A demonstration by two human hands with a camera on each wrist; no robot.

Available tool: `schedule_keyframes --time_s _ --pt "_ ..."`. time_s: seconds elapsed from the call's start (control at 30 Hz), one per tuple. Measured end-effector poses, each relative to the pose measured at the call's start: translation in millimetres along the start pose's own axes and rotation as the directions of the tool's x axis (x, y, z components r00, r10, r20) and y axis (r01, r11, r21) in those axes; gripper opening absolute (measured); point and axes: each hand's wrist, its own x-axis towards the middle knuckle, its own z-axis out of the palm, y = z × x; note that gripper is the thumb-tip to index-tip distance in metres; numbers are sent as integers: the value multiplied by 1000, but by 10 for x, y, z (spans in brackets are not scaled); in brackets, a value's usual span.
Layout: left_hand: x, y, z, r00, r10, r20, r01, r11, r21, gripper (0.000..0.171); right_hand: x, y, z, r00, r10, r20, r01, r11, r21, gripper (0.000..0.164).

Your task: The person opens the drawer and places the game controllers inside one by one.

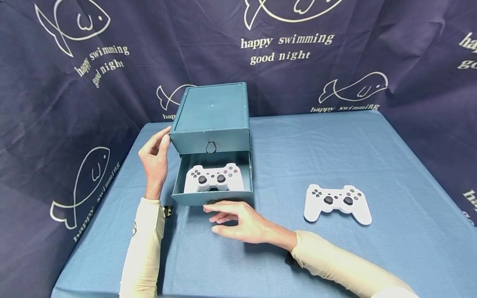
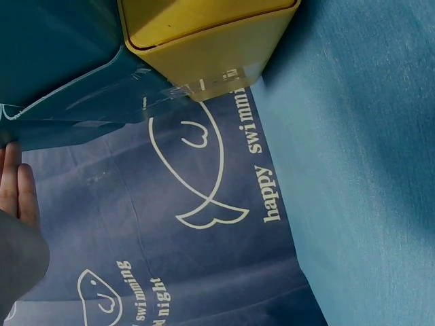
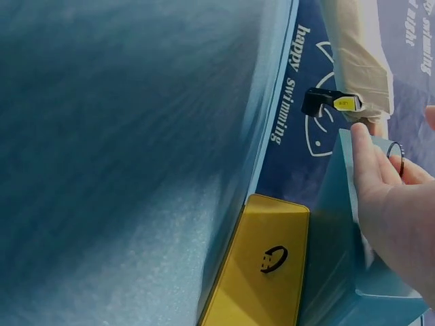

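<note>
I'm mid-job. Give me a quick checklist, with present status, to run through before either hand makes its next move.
1. Open drawer pulled out: ok, it juts out below the closed top drawer.
2. Inner controller within its walls: ok, lying face up.
3. Both controllers inside: not ok, the outer controller lies on the table, right of the cabinet.
4. Left hand at the cabinet: ok, fingertips at its left side.
5. Right hand hooked in the ring: cannot tell, its fingers are at the ring, but the hold is unclear.
</note>
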Motion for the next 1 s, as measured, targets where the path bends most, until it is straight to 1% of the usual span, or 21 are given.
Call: schedule_keyframes --time_s 0.23,0.67,0.83,1.0 --pt "0 0 -6 1000 -4 -2 4 1000 2 25 13 3 -1 1000 3 -18 -2 1000 7 51" --pt "9 -2 -9 1000 -5 0 5 1000 4 25 66 20 -37 998 6 -57 -7 1000 -18 47" --pt "6 -10 -9 1000 -5 -1 5 1000 9 25 109 43 -73 996 -2 -87 1 1000 -8 47" --pt "7 -13 -13 1000 2 3 -2 1000 19 25 145 62 -111 995 8 -104 -10 1000 -12 47"
